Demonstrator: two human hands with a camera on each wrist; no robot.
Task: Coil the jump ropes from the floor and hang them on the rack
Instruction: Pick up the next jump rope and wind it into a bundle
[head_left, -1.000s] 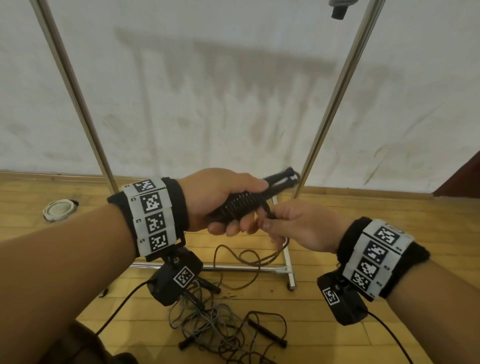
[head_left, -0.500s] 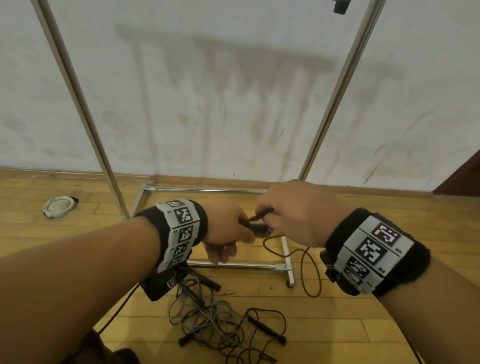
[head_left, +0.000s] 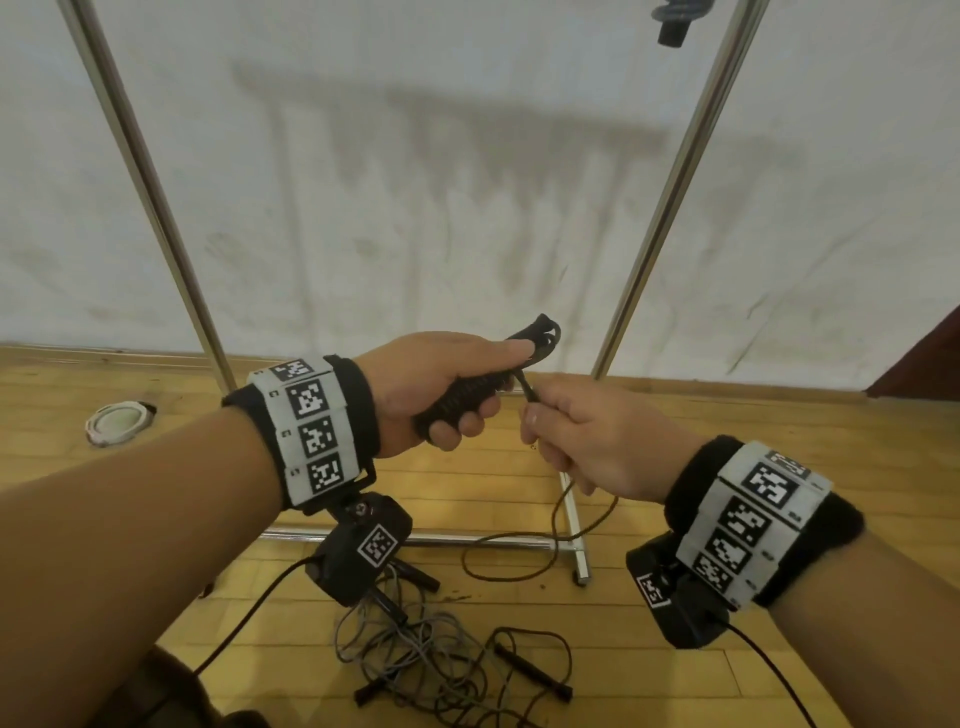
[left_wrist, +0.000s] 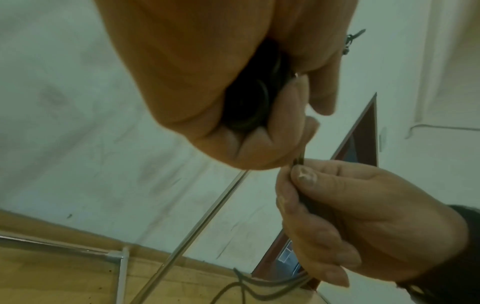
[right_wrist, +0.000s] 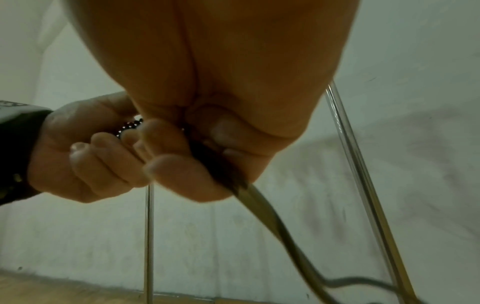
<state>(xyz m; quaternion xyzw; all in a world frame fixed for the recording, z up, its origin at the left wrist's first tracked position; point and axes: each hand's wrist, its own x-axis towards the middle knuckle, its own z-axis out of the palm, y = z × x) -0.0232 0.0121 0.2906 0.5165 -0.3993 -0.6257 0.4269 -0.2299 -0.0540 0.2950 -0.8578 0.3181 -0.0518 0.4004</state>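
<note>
Showing, from the head camera alone, the whole layout: the left hand (head_left: 441, 389) at frame centre gripping a black jump-rope handle bundle wound with dark cord (head_left: 467, 402), its looped tip poking out past the forefinger toward upper right. Just right of it, the right hand (head_left: 592, 441) pinching the loose dark brown rope strand (head_left: 530, 388) between thumb and forefinger, the strand trailing down to a slack loop on the yellow wooden plank floor (head_left: 675, 415). Lying in the lower centre, a tangled heap of grey and black jump ropes (head_left: 431, 670), with separate black handles sticking out. Standing behind the hands, the shiny metal tube rack (head_left: 670, 187), its uprights running off the top edge and its crossbar cut off; hanging at upper right, a dark object, too cropped to identify.

Looking up from the left wrist camera, curled fingers (left_wrist: 259, 144) closing round the dark coils, blurred and mostly hidden inside the fist; the other hand's thumbnail visible beside the strand.

Looking from the right wrist camera, the palm filling most of the frame, the strand leaving the pinch toward lower right, motion-smeared.

Holding both wrists level, forearms converging, knuckles upward.
</note>
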